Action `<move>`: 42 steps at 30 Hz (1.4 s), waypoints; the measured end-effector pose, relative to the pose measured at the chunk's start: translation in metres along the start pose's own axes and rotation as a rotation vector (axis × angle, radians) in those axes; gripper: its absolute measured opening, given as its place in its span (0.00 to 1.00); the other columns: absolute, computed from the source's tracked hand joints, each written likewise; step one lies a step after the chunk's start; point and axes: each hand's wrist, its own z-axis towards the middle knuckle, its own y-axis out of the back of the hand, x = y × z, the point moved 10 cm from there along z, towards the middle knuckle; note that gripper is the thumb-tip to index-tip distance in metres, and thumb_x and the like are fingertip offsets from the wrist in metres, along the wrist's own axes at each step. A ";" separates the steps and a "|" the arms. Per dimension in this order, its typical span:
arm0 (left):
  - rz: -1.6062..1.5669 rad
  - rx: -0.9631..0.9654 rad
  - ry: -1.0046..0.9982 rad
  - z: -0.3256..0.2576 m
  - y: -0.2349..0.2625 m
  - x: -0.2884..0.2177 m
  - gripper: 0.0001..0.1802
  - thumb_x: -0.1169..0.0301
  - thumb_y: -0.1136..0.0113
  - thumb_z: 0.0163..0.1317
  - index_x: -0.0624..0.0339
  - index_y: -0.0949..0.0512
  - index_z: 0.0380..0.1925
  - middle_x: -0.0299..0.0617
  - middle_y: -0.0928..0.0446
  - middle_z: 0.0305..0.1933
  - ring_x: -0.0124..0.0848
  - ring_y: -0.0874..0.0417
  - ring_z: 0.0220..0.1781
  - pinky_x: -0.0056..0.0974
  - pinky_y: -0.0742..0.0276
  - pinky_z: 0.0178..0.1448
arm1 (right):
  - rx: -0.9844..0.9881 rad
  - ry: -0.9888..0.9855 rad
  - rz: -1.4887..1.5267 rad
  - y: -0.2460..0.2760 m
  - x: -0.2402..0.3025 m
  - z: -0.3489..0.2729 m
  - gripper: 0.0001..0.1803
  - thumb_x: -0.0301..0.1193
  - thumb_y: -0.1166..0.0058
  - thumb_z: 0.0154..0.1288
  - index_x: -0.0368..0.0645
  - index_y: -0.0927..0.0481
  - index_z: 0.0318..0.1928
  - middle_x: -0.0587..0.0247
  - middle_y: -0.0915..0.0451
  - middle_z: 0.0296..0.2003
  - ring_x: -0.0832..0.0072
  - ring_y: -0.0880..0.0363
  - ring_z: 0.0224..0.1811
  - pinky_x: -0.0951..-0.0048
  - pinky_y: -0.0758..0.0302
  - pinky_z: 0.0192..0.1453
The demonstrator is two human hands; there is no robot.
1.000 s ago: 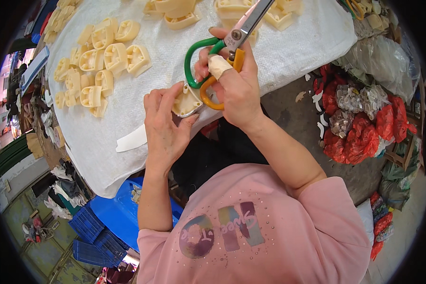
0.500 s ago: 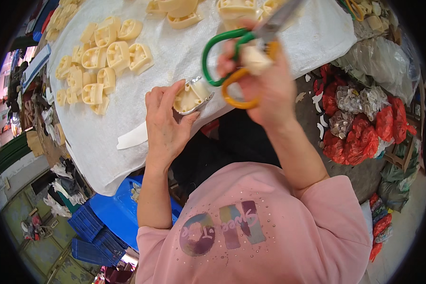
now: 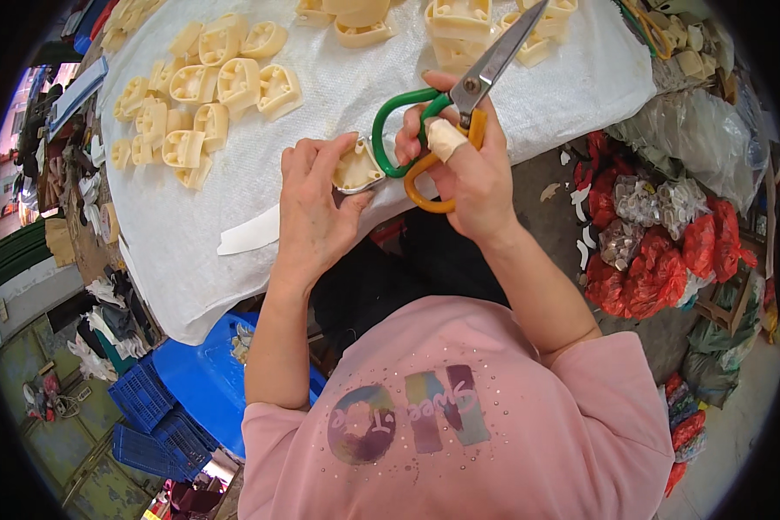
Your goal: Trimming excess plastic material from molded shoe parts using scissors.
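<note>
My left hand (image 3: 312, 208) grips a hollow cream plastic piece (image 3: 353, 170) by its side, fingers and thumb around it. A shiny silvery edge runs along the piece's rim. Scissors (image 3: 487, 71) with one green and one orange handle are in my right hand (image 3: 481, 178), their blades pointing up and away to the right. The green loop lies right beside the cream piece; whether they touch I cannot tell. A beige wrapping covers my right thumb. Left of my left wrist, a white strip (image 3: 250, 236) lies on the white-covered table (image 3: 312, 95).
Several cream pieces (image 3: 194, 85) cluster at the table's left, with more stacked (image 3: 459, 22) at its far edge. A blue tub (image 3: 204, 368) and blue crates (image 3: 143, 403) stand below left. On the right lie red bags (image 3: 641, 273) and clear plastic sheeting (image 3: 693, 130).
My right hand, blurred by motion before, has come slightly lower and now shows sharply with the scissors. The left hand keeps its hold on the cream piece. The whole view has shifted a little.
</note>
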 end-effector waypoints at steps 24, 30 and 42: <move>0.269 -0.826 1.028 -0.419 0.109 0.232 0.32 0.75 0.35 0.52 0.68 0.34 0.58 0.53 0.32 0.56 0.43 0.27 0.54 0.42 0.33 0.60 | 0.130 0.368 -1.597 -0.057 0.016 0.007 0.21 0.23 0.45 0.53 0.40 0.24 0.50 0.47 0.30 0.51 0.53 0.37 0.56 0.56 0.37 0.59; 0.481 -0.623 1.493 -0.486 0.086 0.248 0.33 0.66 0.36 0.55 0.66 0.34 0.60 0.59 0.32 0.56 0.48 0.31 0.57 0.47 0.36 0.61 | 0.496 0.397 -1.327 -0.105 -0.025 -0.004 0.13 0.24 0.39 0.51 0.40 0.22 0.40 0.57 0.26 0.46 0.56 0.33 0.51 0.58 0.36 0.58; 0.184 -0.860 0.680 -0.288 0.134 0.171 0.18 0.74 0.41 0.56 0.63 0.24 0.48 0.47 0.26 0.49 0.41 0.28 0.53 0.41 0.34 0.58 | 0.919 0.458 -1.420 -0.186 -0.099 -0.025 0.07 0.25 0.43 0.49 0.37 0.25 0.29 0.58 0.29 0.35 0.63 0.30 0.42 0.67 0.27 0.45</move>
